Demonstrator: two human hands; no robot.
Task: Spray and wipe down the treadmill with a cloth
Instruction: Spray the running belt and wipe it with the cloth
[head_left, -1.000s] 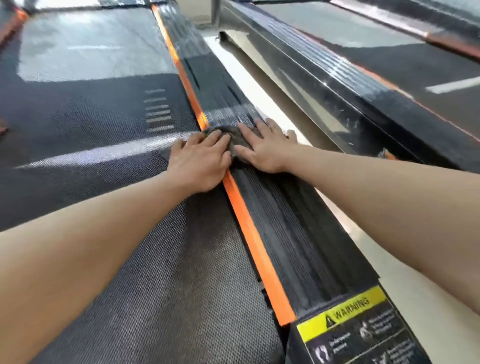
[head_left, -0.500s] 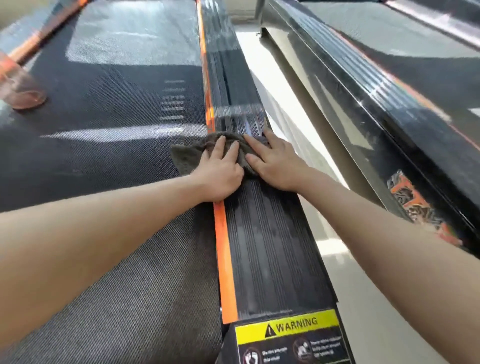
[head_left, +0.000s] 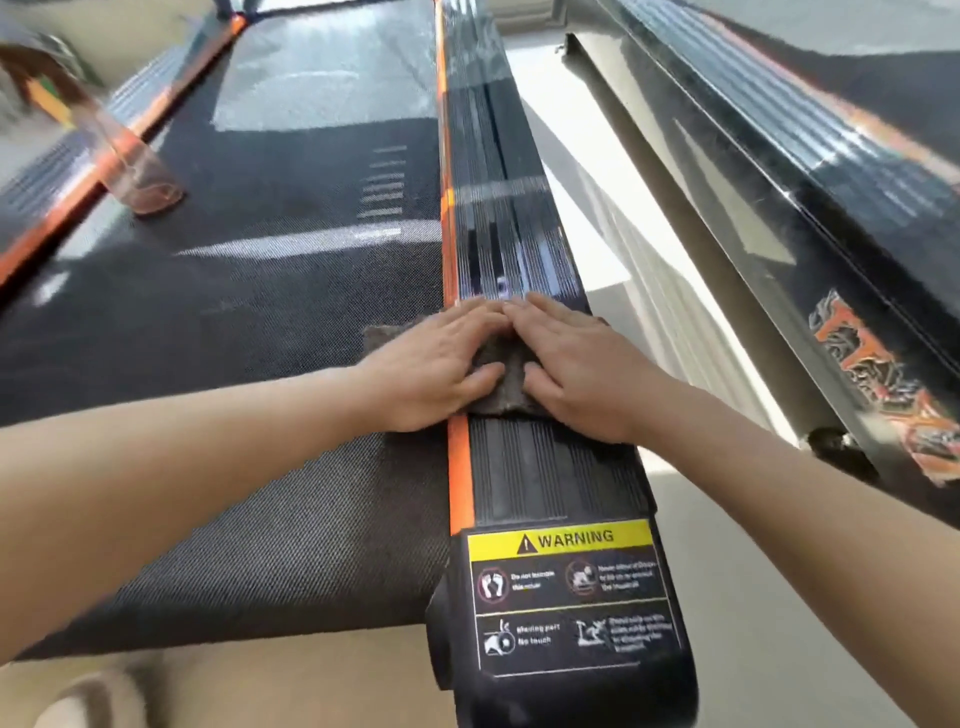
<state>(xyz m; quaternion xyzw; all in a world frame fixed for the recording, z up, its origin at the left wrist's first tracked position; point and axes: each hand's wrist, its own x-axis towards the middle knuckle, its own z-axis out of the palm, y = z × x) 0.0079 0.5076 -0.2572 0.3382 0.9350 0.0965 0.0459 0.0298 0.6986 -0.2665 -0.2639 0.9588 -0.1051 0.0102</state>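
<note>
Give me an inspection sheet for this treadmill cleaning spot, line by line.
Surface: black ribbed side rail with an orange stripe, beside the dark woven running belt; yellow warning sticker at the rail's near end.
Job's things: grey cloth flat across the rail; clear spray bottle, blurred, stands on the belt at far left.
Clutter: nothing seen.
Grippers: left hand and right hand press flat on the cloth, fingers straight.
Cables: nothing seen.
Surroundings: second black treadmill at right; pale floor between.
</note>
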